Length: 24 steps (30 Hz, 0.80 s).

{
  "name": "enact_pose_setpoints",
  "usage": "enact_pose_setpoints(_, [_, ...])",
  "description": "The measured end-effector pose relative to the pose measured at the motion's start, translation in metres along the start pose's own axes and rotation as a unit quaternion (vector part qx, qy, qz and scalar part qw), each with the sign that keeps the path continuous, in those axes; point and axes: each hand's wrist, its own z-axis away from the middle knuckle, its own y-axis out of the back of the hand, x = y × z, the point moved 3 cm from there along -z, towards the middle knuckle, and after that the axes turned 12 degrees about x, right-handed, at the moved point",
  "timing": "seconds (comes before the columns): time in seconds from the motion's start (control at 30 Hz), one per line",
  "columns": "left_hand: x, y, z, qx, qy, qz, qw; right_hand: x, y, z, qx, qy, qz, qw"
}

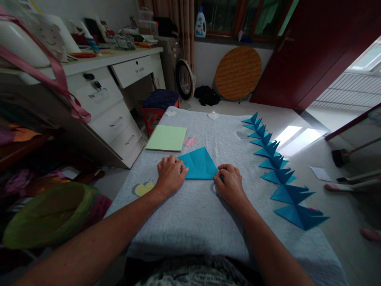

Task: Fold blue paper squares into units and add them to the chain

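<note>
Toward the cloth-covered table's (193, 222) far-left corner, smooth green paper (166, 138) is stacked. Mid-table, a thin blue sheet (200, 163) is gripped at left by the left hand (172, 174) and, equally close, pinched at its right corner by the right hand (229, 181), its long crisp fold parallel to the near edge. Spiky blue papers (279, 172) are lined along the right edge.

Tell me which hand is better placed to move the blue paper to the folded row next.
Probably the right hand: it touches the blue paper at its right corner, nearer the folded row; the left hand is farther away.
</note>
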Motion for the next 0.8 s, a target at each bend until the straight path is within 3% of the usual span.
enact_pose_setpoints(0.8, [0.0007, 0.0008, 0.0001, -0.001, 0.017, 0.008, 1.0, 0.0, 0.0005, 0.0002, -0.011, -0.004, -0.007, 1.0])
